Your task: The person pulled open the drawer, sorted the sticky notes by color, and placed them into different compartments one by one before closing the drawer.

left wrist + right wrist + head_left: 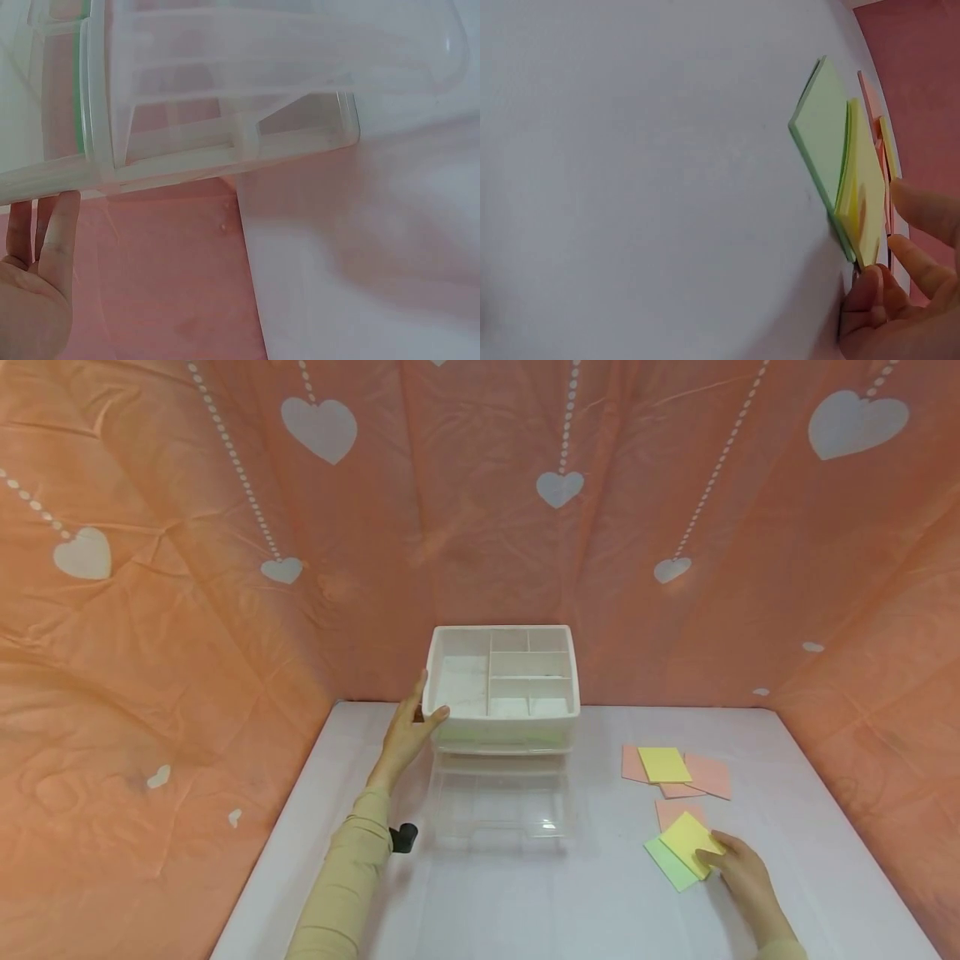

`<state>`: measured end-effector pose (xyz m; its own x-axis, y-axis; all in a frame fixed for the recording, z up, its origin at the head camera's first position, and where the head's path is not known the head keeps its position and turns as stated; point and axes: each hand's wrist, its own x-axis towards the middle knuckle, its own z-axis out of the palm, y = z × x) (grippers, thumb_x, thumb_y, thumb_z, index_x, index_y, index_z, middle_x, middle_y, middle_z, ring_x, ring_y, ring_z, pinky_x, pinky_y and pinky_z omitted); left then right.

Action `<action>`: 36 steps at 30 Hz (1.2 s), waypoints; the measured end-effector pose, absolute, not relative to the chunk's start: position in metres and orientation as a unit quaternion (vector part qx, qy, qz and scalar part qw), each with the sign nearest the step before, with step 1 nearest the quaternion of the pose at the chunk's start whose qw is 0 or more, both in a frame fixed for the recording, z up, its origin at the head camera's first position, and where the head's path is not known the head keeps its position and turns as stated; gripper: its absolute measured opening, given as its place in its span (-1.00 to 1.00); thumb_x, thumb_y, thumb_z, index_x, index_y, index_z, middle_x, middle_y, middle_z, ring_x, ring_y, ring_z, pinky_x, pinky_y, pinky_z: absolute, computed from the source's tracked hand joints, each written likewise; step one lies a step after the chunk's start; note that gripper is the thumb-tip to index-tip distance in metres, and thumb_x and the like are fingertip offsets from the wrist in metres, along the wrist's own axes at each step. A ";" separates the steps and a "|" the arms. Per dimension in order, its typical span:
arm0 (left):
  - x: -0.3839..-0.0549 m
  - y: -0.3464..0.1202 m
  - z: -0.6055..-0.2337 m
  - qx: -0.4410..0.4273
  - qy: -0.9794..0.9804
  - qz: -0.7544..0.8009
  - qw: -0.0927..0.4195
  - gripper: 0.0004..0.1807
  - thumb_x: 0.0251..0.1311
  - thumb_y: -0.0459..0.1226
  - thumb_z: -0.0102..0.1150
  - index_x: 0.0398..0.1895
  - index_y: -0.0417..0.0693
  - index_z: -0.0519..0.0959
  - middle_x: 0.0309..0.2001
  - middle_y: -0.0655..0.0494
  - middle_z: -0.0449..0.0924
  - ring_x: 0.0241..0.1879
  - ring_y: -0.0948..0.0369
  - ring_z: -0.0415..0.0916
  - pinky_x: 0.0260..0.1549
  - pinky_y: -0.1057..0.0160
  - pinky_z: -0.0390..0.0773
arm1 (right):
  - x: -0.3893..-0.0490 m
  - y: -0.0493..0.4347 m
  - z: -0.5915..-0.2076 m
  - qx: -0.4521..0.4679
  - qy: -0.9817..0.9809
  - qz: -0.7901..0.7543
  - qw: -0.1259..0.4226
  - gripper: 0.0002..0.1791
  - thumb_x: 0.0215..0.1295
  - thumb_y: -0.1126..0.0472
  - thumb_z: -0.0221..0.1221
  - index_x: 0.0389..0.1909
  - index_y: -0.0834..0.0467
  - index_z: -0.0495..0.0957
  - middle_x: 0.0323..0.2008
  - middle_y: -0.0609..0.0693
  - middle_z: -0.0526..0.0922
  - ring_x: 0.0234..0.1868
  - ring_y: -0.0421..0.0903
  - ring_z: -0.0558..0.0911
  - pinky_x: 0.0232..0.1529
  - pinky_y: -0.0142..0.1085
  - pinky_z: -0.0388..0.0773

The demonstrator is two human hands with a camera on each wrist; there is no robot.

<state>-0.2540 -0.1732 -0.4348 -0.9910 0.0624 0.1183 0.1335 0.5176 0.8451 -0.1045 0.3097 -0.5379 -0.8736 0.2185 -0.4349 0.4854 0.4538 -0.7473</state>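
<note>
A white desktop organizer point(501, 727) with a divided top tray stands at the back middle. Its clear lower drawer point(498, 802) is pulled out toward the front. My left hand point(407, 735) rests at the organizer's left front corner, thumb at the rim, with straight fingers point(61, 244) against the side. On the right, my right hand point(738, 864) pinches the corner of a yellow sticky note pad point(687, 842) between thumb and fingers. This pad overlaps a green sticky note pad point(670, 864) and a pink one point(678, 812); its edge lifts off the green pad in the right wrist view.
Behind these lies another group: a yellow pad point(664, 765) over pink pads point(708, 775). Orange cloth point(495, 543) with hearts walls in the back and sides of the white table point(510, 902). A black wrist mount point(403, 838) sticks out from the left sleeve.
</note>
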 end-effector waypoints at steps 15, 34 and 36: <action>-0.254 -0.173 -0.436 -0.060 -0.872 -0.484 0.040 -0.17 0.15 0.17 0.09 0.36 0.76 -0.19 0.11 -0.02 0.27 -0.07 0.09 0.32 -0.02 0.00 0.30 | -0.101 0.312 -0.554 0.238 0.848 -0.459 0.122 -0.09 0.09 0.14 0.21 0.32 0.47 -0.03 0.29 0.53 0.02 0.29 0.45 0.04 0.28 0.23 0.01; -0.255 -0.173 -0.437 -0.058 -0.867 -0.494 0.041 -0.17 0.14 0.16 0.11 0.37 0.72 -0.16 0.03 -0.03 0.29 -0.10 0.09 0.31 -0.06 0.06 0.31 | -0.097 0.314 -0.555 0.243 0.861 -0.441 0.076 -0.28 0.09 0.11 0.19 0.15 0.45 0.15 0.15 0.56 0.24 0.09 0.41 0.33 -0.11 -0.07 0.44; -0.255 -0.173 -0.436 -0.055 -0.868 -0.492 0.041 -0.18 0.15 0.16 0.10 0.35 0.76 -0.16 0.03 -0.02 0.30 -0.09 0.10 0.31 -0.05 0.07 0.31 | -0.096 0.315 -0.553 0.241 0.865 -0.434 0.070 -0.34 0.15 0.09 0.16 0.13 0.42 0.18 0.13 0.54 0.28 0.06 0.39 0.37 -0.23 -0.22 0.43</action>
<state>-0.2545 -0.1727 -0.4362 -0.9906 0.0553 0.1248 0.1355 0.5099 0.8495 -0.0958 0.3146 -0.5529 -0.8740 0.3568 -0.3298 0.4776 0.5067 -0.7177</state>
